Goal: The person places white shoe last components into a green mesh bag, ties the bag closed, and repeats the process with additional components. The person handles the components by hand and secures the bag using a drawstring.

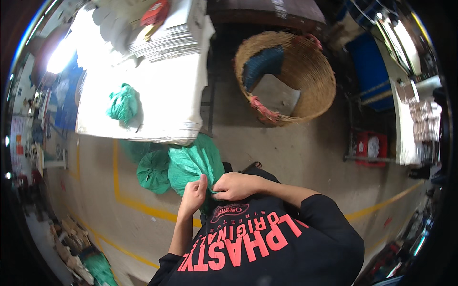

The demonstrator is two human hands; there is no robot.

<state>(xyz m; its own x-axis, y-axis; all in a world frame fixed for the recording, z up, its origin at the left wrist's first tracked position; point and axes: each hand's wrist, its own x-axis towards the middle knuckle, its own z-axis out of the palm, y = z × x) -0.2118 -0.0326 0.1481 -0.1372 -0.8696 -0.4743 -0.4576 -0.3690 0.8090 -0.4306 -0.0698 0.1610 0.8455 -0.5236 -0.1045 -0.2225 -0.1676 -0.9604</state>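
A large green woven sack (193, 162) stands close in front of me, beside the table's near edge. Both hands are at its gathered top. My left hand (194, 193) is closed on the sack's edge with the thumb up. My right hand (231, 186) is closed on the same gathered edge, knuckles toward the left hand; the fingertips are partly hidden. Another green sack (153, 171), its top bunched together, sits on the floor just left of the first. On the white table (167, 112) lies a crumpled green bag (123, 104).
A big wicker basket (315, 86) with a blue lining piece and a flat panel inside stands ahead right. Stacked white sheets (167, 43) lie at the table's back. A red crate (371, 148) sits under a right-hand rack. Yellow lines (152, 209) mark the floor.
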